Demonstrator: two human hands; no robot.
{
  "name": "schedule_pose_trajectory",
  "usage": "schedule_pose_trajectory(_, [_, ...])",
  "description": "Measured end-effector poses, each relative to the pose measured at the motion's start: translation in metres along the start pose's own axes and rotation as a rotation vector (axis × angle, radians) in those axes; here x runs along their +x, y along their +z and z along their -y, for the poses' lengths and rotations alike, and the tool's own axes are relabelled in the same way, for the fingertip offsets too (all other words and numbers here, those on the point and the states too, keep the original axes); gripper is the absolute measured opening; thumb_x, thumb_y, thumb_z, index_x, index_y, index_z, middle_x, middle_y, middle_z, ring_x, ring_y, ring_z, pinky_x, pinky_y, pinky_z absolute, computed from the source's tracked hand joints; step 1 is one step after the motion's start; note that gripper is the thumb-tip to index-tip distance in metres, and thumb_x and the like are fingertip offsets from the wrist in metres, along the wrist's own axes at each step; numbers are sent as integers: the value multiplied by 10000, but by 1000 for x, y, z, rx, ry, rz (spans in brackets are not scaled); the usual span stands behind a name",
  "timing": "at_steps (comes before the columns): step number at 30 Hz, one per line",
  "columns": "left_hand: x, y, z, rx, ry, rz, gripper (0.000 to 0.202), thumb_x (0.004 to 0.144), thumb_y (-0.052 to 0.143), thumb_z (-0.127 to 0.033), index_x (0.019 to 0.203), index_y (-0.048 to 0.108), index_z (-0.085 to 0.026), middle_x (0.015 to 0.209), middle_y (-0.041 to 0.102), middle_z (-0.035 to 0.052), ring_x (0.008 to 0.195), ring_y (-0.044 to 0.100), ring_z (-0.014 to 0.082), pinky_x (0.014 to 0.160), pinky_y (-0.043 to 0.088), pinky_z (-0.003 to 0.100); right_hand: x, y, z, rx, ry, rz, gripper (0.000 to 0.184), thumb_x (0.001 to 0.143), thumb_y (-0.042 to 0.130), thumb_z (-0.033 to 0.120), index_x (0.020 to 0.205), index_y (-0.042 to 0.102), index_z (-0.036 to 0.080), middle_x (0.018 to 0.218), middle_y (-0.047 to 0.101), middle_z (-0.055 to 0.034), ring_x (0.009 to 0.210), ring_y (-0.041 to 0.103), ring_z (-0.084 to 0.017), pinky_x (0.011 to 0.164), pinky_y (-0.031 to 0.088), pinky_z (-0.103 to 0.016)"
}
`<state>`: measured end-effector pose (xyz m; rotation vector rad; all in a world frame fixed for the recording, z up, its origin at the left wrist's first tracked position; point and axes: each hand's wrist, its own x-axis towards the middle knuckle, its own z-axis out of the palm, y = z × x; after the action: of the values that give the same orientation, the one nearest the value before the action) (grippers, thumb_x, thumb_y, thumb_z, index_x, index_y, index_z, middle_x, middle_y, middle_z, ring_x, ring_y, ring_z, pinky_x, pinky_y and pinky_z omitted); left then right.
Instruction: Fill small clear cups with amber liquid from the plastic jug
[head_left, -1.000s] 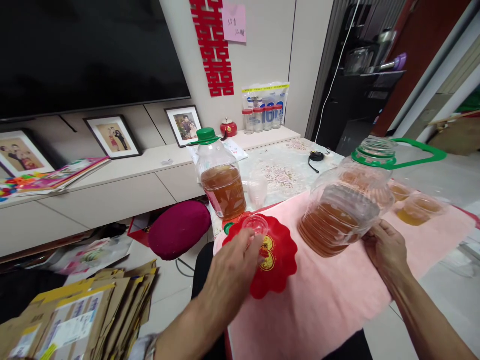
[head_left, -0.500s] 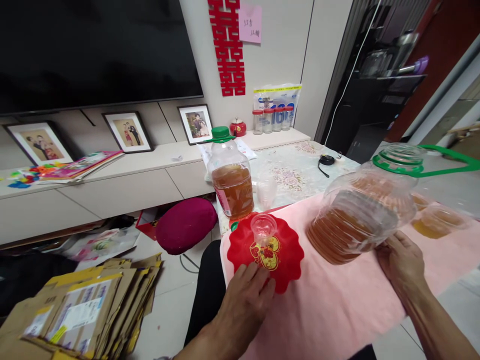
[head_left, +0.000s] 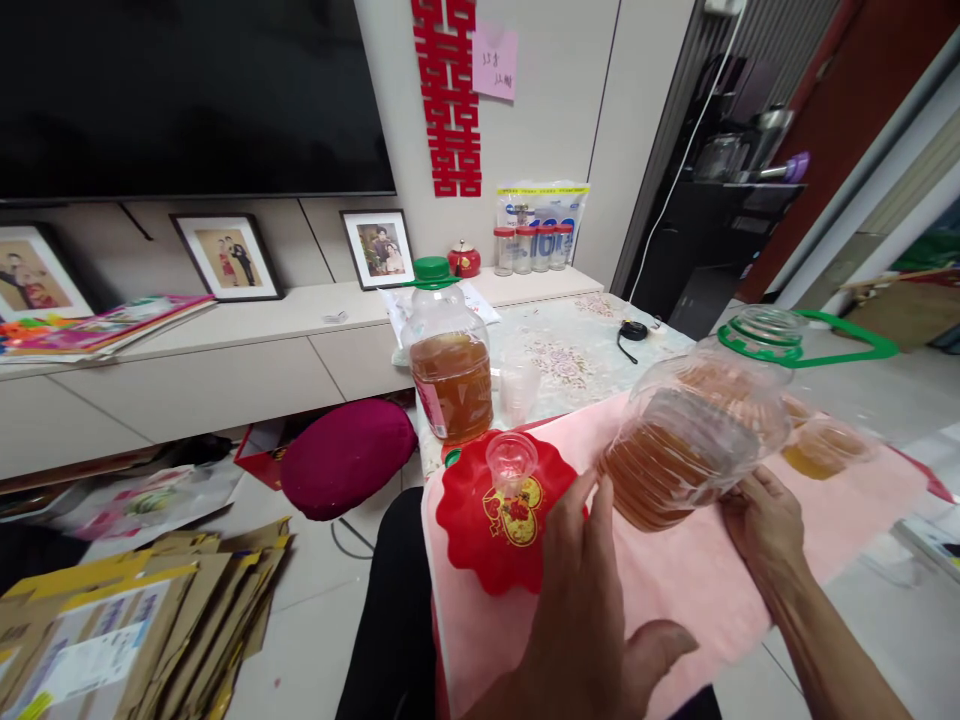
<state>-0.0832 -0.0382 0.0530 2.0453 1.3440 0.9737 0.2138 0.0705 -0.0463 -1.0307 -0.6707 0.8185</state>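
One uncapped plastic jug [head_left: 701,440], green-handled, part-filled with amber liquid [head_left: 649,475], tilted over the pink towel [head_left: 679,590] that covers the near edge of the tabletop [head_left: 600,350]; right hand [head_left: 769,525] gripping it from below, fingertips hidden. One left hand [head_left: 581,585], fingers extended, thumb spread wide, fingertips at the jug's base; contact cannot be told. One red scalloped dish [head_left: 465,525] at the towel's left edge, containing one clear plastic cup [head_left: 512,458]. One green-capped jug [head_left: 452,380], upright, near the tabletop's left edge. Filled cups [head_left: 829,450] toward its right edge.
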Motion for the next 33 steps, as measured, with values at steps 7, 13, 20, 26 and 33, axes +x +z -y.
schedule_pose_trajectory(7, [72,43,-38,-415,-503,32,1358,630,889,-243,1659,12,-126,1761,45,153,1669,45,270,1405,123,440,-6,0,2,56,-57,105,201,969,736,229,826,619,149,702,573,74,572,555,-70,530,492,-193])
schedule_pose_trajectory(13, [89,66,-28,-429,-458,-11,1375,574,909,-258,1642,70,-39,1734,111,233,1655,119,321,1393,179,451,-7,6,11,78,-74,223,237,945,761,361,878,654,161,744,630,48,637,618,-103,604,548,-247])
schedule_pose_trajectory(20, [92,75,-11,-437,-397,-51,1333,571,911,-308,1631,134,-84,1716,209,199,1632,198,322,1373,239,505,-22,22,32,-30,102,464,675,632,912,648,1155,732,261,1231,762,-134,1142,708,-374,969,582,-533])
schedule_pose_trajectory(26, [92,85,0,-493,-307,-120,1269,570,899,-360,1594,194,-111,1689,273,202,1614,247,320,1371,229,529,-5,18,40,-161,166,548,896,472,999,586,1240,687,246,1340,720,-160,1309,619,-431,1090,491,-613])
schedule_pose_trajectory(33, [92,90,3,-507,-219,-169,1242,600,910,-450,1572,202,-143,1629,343,240,1568,325,381,1330,298,578,4,31,54,-250,114,514,436,991,684,489,1296,652,180,1288,692,-102,1114,699,-259,945,596,-493])
